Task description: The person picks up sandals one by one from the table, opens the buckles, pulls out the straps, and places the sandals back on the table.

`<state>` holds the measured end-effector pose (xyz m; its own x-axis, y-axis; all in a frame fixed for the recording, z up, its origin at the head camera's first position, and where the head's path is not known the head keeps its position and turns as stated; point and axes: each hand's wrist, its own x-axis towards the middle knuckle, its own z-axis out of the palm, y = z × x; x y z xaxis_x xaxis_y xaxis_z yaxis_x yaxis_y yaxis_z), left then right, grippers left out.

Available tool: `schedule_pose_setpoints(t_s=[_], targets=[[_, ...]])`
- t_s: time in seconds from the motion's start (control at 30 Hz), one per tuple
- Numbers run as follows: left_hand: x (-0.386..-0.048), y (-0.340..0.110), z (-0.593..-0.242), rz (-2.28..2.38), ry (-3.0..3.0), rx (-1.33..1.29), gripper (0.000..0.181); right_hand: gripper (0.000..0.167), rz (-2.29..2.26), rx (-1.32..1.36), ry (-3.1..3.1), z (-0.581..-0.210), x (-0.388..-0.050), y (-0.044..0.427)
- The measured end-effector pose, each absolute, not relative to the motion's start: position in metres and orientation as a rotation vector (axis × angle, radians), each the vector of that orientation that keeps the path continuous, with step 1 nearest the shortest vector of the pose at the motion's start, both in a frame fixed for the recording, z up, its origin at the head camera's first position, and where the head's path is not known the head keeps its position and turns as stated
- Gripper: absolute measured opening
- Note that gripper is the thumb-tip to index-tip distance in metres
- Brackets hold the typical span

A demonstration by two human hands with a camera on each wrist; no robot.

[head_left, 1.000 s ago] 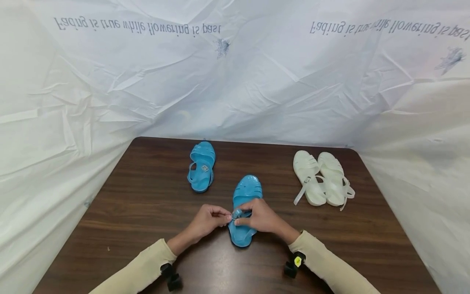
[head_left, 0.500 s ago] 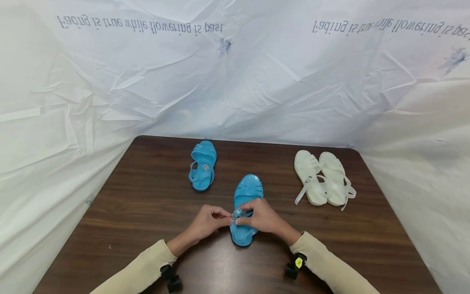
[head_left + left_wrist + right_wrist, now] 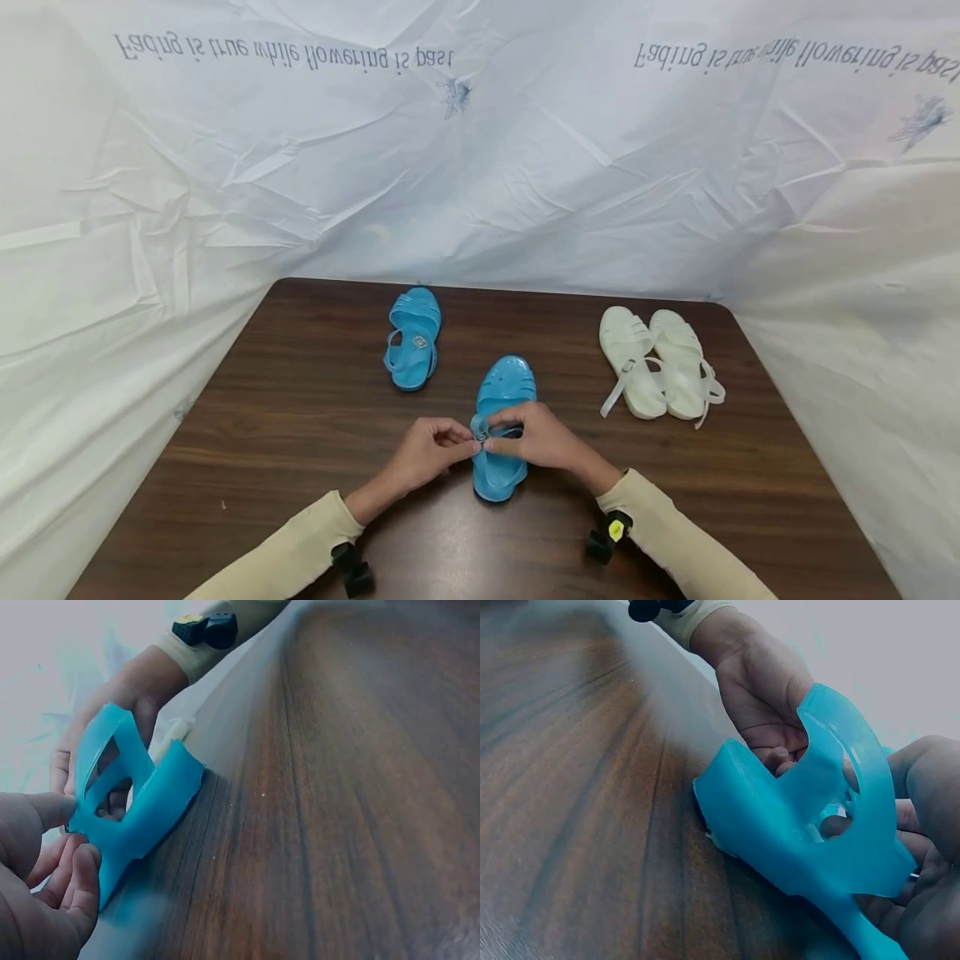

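A blue jelly sandal [image 3: 507, 379] lies on the table, toe pointing away from me. My left hand [image 3: 426, 452] pinches its ankle strap by the small metal buckle [image 3: 482, 434] on the sandal's left side. From the other side, my right hand [image 3: 546, 438] holds the strap between thumb and fingers, close to the left fingertips. The left wrist view shows the blue heel part [image 3: 161, 799] standing upright beside the left fingers. In the right wrist view the strap [image 3: 874, 780] arches up next to the right fingers. The fingers partly hide the buckle.
Another blue sandal [image 3: 413, 367], its strap looped, lies farther back on the left. Two white sandals [image 3: 681, 367] sit side by side at the back right, straps loose. White sheeting [image 3: 480, 167] hangs behind the brown table [image 3: 315, 400] and along its sides.
The strap piece that stood up as a small loop at the buckle now lies lower. Both hands have shifted slightly right, and the right fingertips have opened a little from the buckle.
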<state>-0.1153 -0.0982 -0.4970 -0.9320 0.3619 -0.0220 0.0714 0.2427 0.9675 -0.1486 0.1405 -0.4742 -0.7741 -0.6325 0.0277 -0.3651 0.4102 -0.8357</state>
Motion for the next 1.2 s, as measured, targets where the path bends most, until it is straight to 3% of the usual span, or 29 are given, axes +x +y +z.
schedule_pose_setpoints(t_s=[0.53, 0.9, 1.2], targets=[[-0.12, -0.094, -0.493, 1.716, 2.346, 0.538, 0.017, 0.033, -1.326, -0.95, 2.484, -0.457, -0.156, 0.139], [-0.121, -0.091, -0.492, 1.716, 2.329, 0.498, 0.017, 0.005, -1.225, -1.03, 2.526, -0.461, -0.157, 0.148], [-0.121, -0.086, -0.491, 1.693, 2.352, 0.506, 0.019, 0.009, -1.287, -1.105, 2.483, -0.467, -0.154, 0.149]])
